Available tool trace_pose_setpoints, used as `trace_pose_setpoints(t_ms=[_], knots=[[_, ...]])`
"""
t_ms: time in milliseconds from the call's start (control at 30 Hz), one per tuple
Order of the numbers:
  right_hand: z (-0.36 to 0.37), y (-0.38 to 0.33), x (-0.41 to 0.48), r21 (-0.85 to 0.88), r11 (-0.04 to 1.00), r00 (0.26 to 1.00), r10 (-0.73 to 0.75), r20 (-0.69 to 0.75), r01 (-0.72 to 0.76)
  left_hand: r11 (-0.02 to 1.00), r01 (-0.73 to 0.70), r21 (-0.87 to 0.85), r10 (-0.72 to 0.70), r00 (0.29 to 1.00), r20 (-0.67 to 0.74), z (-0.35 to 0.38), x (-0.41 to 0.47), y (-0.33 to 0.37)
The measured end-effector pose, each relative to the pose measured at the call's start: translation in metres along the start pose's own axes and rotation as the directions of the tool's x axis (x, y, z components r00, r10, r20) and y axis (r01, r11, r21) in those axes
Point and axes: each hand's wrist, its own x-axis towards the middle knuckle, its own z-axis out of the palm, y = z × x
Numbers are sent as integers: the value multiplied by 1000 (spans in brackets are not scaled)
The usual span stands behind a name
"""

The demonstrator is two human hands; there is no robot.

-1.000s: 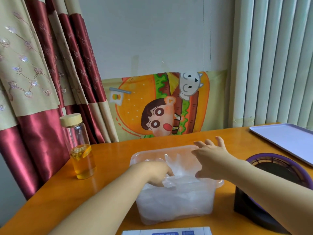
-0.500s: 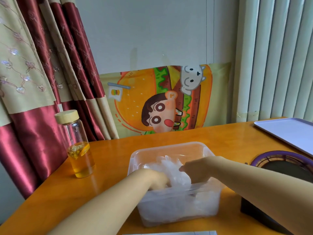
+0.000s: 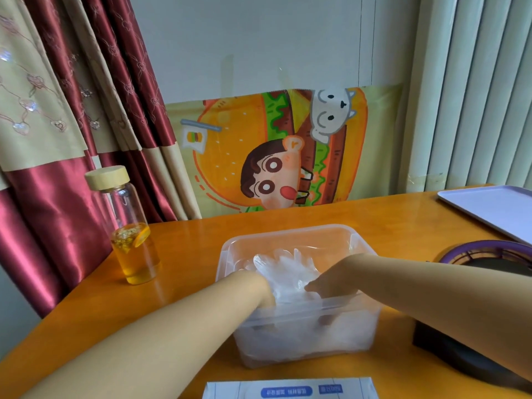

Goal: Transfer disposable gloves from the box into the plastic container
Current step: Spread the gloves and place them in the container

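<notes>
Bottle [image 3: 132, 226], box [image 3: 288, 390] sit near container [image 3: 288, 230]; gloves [image 3: 290, 269] hide whether left hand [image 3: 259, 286], right hand [image 3: 334, 280] grip.

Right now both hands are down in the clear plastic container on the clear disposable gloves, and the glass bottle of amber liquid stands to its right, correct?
Not quite. The head view shows the glass bottle of amber liquid left of the clear plastic container, not right. The left hand and right hand are down in it on the clear disposable gloves.

Open bench [image 3: 187, 249] between bottle [image 3: 132, 234] and container [image 3: 288, 233]; right flank closed by dark round device [image 3: 486, 260] and tray [image 3: 495, 208]; box [image 3: 288, 391] nearest
</notes>
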Motion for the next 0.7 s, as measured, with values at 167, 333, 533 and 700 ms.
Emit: trace_pose_setpoints(t_ms=[167,333,533,700], knots=[[1,-2,0,-16,1000,1000,12,16,-11,991,-41,128,39,999,13,1,1,-1],[-2,0,2,-32,999,999,20,38,-19,974,-204,94,206,979,-6,-11,-8,-13],[0,0,4,-33,999,999,18,49,-16,966,-160,202,162,987,5,6,13,-11],[-1,1,1,-30,1000,999,8,46,-6,974,-96,204,101,995,-13,4,10,-2]])
